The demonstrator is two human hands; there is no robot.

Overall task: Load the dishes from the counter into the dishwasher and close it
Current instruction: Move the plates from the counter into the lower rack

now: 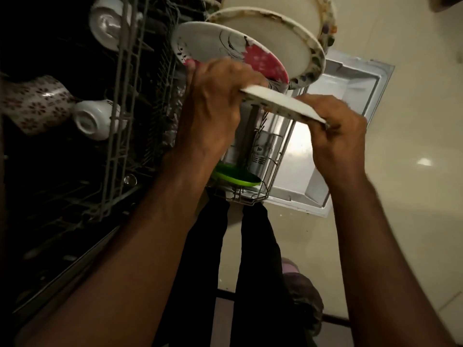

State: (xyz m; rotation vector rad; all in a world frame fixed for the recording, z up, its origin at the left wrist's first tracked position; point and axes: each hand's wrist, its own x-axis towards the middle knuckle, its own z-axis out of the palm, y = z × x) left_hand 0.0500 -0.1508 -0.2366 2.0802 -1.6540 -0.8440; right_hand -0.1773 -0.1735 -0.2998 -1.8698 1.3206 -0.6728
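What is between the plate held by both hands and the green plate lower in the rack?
In the head view, between the held plate and the green plate there are only bare rack wires, with the steel door showing behind them; no dish stands there.

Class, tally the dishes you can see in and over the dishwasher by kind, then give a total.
Plates: 5 (held plate, pink-flowered plate, two patterned-rim plates, green plate)
Cups: 2
Patterned mugs: 1
Total: 8
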